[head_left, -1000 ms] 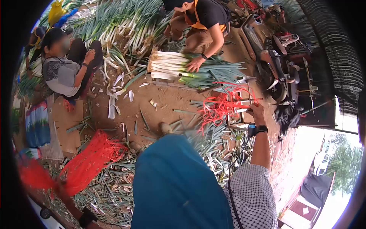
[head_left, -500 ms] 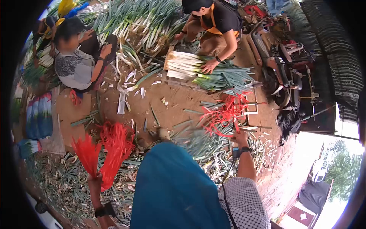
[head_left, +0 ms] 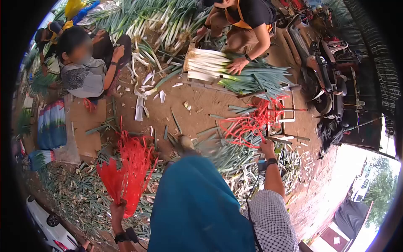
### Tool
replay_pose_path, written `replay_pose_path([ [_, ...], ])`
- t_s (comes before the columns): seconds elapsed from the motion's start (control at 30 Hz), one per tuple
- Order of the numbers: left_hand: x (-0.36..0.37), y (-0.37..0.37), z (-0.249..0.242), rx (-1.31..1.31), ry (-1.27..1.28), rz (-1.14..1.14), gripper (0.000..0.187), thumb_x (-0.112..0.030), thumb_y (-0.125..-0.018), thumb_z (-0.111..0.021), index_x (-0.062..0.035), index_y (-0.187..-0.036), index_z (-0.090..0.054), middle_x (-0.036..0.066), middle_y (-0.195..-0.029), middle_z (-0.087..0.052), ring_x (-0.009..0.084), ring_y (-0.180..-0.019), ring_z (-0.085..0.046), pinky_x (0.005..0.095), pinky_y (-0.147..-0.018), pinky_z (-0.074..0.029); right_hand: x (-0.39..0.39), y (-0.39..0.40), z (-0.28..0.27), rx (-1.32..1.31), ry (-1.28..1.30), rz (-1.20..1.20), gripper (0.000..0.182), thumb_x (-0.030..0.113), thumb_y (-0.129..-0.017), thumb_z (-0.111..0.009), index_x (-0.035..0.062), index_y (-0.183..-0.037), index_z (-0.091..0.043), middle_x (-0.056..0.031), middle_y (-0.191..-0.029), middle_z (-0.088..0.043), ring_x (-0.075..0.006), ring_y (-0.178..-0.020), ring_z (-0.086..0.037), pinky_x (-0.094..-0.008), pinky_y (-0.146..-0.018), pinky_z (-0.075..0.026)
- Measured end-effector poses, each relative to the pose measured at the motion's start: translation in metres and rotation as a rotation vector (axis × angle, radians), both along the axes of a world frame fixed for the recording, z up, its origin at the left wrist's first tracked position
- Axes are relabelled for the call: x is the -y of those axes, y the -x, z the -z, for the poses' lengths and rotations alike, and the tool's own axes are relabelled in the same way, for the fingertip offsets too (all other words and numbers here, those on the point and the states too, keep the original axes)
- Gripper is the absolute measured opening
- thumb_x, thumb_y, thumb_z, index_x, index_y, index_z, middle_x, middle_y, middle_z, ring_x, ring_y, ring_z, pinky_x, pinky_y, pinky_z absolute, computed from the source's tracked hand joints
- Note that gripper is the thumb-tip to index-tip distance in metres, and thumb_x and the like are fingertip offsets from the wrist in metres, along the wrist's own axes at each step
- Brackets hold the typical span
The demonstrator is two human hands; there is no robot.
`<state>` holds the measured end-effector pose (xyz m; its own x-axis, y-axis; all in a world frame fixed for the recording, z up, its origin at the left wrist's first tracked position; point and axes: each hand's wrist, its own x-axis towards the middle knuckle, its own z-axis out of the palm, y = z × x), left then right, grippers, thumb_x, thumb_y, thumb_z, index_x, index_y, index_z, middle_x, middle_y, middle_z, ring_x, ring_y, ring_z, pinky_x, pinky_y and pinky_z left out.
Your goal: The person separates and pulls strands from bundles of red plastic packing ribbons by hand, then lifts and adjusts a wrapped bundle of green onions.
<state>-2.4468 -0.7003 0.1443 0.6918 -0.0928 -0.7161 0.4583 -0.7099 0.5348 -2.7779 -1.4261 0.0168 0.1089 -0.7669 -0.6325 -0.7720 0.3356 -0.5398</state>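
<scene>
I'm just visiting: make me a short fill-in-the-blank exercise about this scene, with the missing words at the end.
1. The left hand grips a bundle of strips coloured ____.
2. The person with one hand resting on the bundled leeks wears an apron coloured ____.
3. Those leeks' white ends point toward the picture's ____ side.
4. The car at the lower left is ____.

Missing words: red; orange; left; white.

left hand (head_left: pixel 118 208): grips red bundle (head_left: pixel 133 180) | right hand (head_left: pixel 267 147): at red strips (head_left: pixel 262 119) | leeks (head_left: pixel 205 64): under co-worker's hand (head_left: pixel 238 66)
</scene>
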Motion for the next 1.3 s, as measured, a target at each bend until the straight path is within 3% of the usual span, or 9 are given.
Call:
replay_pose_path([
  [0.17, 0.014, 0.004, 0.011, -0.003, 0.014, -0.012, 0.008, -0.006, -0.081, -0.065, 0.0007, -0.085, -0.063, 0.004, -0.070, -0.062, 0.0127, -0.057, -0.060, 0.0292, -0.053, -0.048, -0.009, -0.004, -0.022, -0.107, 0.048, -0.134, 0.017, 0.009, -0.079, -0.060, -0.0062, -0.086, -0.061, -0.0138, -0.072, -0.063, -0.0208, -0.059, -0.065, -0.0327, -0.049, -0.057],
  [0.2, 0.015, 0.005, 0.015, -0.010, 0.025, 0.017, 0.009, -0.007, -0.081, -0.066, 0.0009, -0.085, -0.063, 0.004, -0.069, -0.061, 0.0131, -0.057, -0.060, 0.0295, -0.053, -0.049, -0.006, 0.016, -0.001, -0.043, 0.059, -0.145, 0.021, 0.013, -0.080, -0.062, -0.0071, -0.086, -0.062, -0.0131, -0.073, -0.063, -0.0201, -0.059, -0.065, -0.0331, -0.049, -0.057],
  [0.3, 0.016, 0.011, 0.022, -0.033, 0.036, 0.059, 0.012, -0.009, -0.081, -0.067, 0.0014, -0.087, -0.063, 0.005, -0.068, -0.061, 0.0143, -0.056, -0.061, 0.0301, -0.053, -0.049, -0.015, 0.020, -0.013, -0.077, 0.074, -0.122, 0.026, 0.015, -0.080, -0.057, -0.0087, -0.089, -0.063, -0.0142, -0.069, -0.065, -0.0209, -0.058, -0.067, -0.0326, -0.050, -0.057],
  [0.63, 0.055, 0.016, 0.017, -0.085, -0.049, 0.121, 0.016, -0.012, -0.081, -0.066, 0.0020, -0.089, -0.064, 0.005, -0.064, -0.060, 0.0147, -0.056, -0.061, 0.0295, -0.054, -0.048, 0.015, 0.021, -0.040, -0.021, 0.142, -0.054, 0.033, 0.025, -0.086, -0.062, -0.0048, -0.099, -0.067, -0.0090, -0.070, -0.063, -0.0170, -0.056, -0.065, -0.0304, -0.047, -0.055],
  [1.1, 0.053, 0.022, 0.023, -0.100, -0.013, 0.088, 0.012, -0.011, -0.079, -0.063, 0.0013, -0.082, -0.065, 0.004, -0.061, -0.059, 0.0113, -0.055, -0.058, 0.0285, -0.051, -0.045, 0.027, -0.005, -0.063, -0.158, 0.225, -0.173, 0.030, 0.024, -0.084, -0.062, -0.0049, -0.085, -0.067, -0.0122, -0.065, -0.064, -0.0175, -0.053, -0.064, -0.0325, -0.048, -0.055],
  [1.3, 0.056, 0.026, 0.029, -0.143, 0.012, 0.083, 0.011, -0.009, -0.079, -0.061, 0.0016, -0.081, -0.064, 0.003, -0.061, -0.058, 0.0112, -0.056, -0.058, 0.0282, -0.051, -0.045, 0.020, 0.008, -0.064, -0.095, 0.137, -0.117, 0.030, 0.022, -0.084, -0.063, -0.0060, -0.093, -0.066, -0.0100, -0.070, -0.064, -0.0163, -0.055, -0.064, -0.0305, -0.044, -0.054],
])
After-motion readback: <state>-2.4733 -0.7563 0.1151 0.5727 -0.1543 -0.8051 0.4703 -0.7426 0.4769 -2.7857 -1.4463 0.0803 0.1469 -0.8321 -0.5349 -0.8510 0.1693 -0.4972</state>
